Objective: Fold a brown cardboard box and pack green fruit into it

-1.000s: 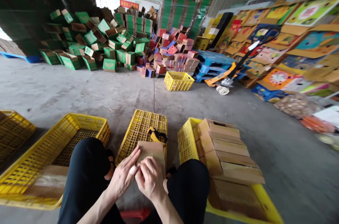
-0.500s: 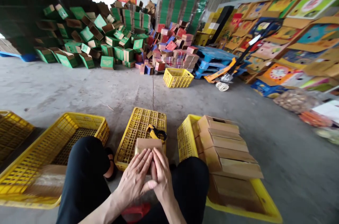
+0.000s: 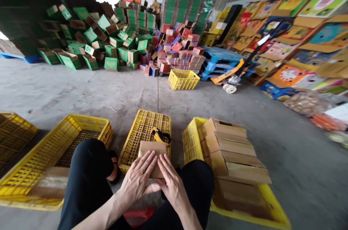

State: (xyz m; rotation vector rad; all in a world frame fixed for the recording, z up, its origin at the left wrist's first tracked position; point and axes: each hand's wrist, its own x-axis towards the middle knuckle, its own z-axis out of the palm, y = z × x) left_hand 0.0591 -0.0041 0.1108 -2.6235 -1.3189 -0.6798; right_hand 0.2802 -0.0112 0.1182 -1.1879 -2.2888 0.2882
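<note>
A small cardboard box (image 3: 152, 147) lies on an overturned yellow crate (image 3: 141, 125) in front of my knees. My left hand (image 3: 140, 178) rests flat on the left part of its top, fingers stretched out. On the right part lies my right hand (image 3: 170, 182), also flat with straight fingers. The two thumbs meet close to the box's near edge. Just beyond the box, a yellow-and-black tape dispenser (image 3: 160, 136) sits on the crate. My palms hide the near part of the box.
At right, a yellow crate (image 3: 189, 146) holds several cardboard boxes (image 3: 233, 150). At left, another yellow crate (image 3: 91, 123) has a taped box (image 3: 51, 183) in it. Farther off stand a yellow crate (image 3: 183, 80), a pallet jack (image 3: 231, 74), blue pallets (image 3: 217, 58) and heaped green boxes (image 3: 111, 63).
My hands have spread slightly apart on the box top, the right one shifting right, so more cardboard shows between them. The box and tape dispenser stay in place.
</note>
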